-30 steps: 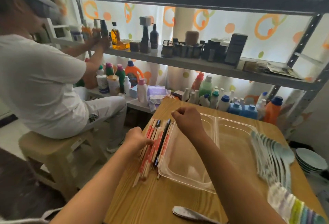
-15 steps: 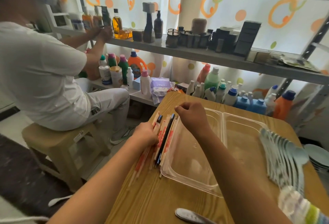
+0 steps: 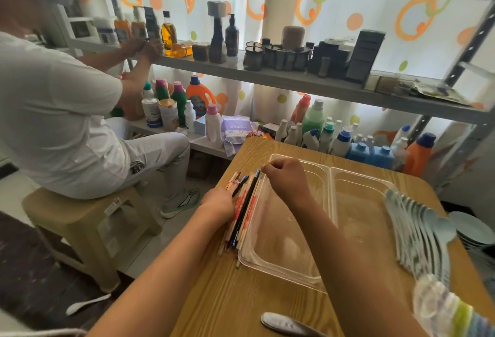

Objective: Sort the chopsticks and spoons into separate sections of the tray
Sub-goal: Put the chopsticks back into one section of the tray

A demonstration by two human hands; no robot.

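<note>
Your left hand (image 3: pixel 218 202) presses the chopsticks (image 3: pixel 245 208) bunched against the tray's (image 3: pixel 330 173) left wall, likely to square them for lifting, your right hand (image 3: pixel 288 178) pinches their far tips in a curled grip, and the spoons (image 3: pixel 420 232) lie right of the tray, both sections bare

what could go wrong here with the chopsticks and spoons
The chopsticks lie in a loose pile near the table's left edge, pressed under the left hand; a nudge might roll some off. The spoons lie fanned close to the right edge, so a sweeping arm might knock them down. The tray is light and might slide.
</note>
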